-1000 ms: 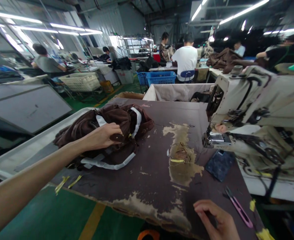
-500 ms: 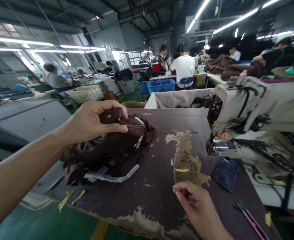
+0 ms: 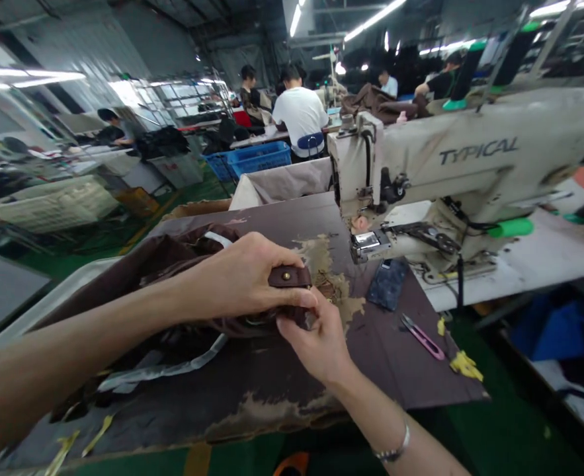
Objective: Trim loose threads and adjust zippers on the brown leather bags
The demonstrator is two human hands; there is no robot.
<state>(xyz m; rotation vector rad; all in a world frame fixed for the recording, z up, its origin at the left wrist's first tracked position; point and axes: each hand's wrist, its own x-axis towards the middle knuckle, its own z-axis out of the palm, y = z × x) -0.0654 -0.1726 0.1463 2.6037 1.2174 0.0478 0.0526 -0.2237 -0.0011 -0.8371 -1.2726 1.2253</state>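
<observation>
My left hand (image 3: 247,274) pinches a dark brown leather strap tab (image 3: 288,277) with a small brass stud, between thumb and fingers. Right beside it, my right hand (image 3: 324,340) is closed at the tab's right end and underside; its fingertips meet my left thumb there. The tab belongs to a crumpled brown bag (image 3: 170,248) lying on the table, partly covered by my left forearm. White tape (image 3: 167,375) runs in a loop along the bag's near side. What lies between my right fingertips is partly hidden.
A sewing machine (image 3: 435,152) stands at the right of the brown worn tabletop (image 3: 292,370). Near it lie a dark phone-like slab (image 3: 387,284), pink thread snips (image 3: 423,338) and yellow scraps (image 3: 465,365). Co-workers sit beyond a cloth-lined bin (image 3: 289,180) and blue baskets (image 3: 262,158).
My left hand has carried the strap tab to the right, the bag shifting with it. My right hand has come up from the table to the tab. The view has turned right.
</observation>
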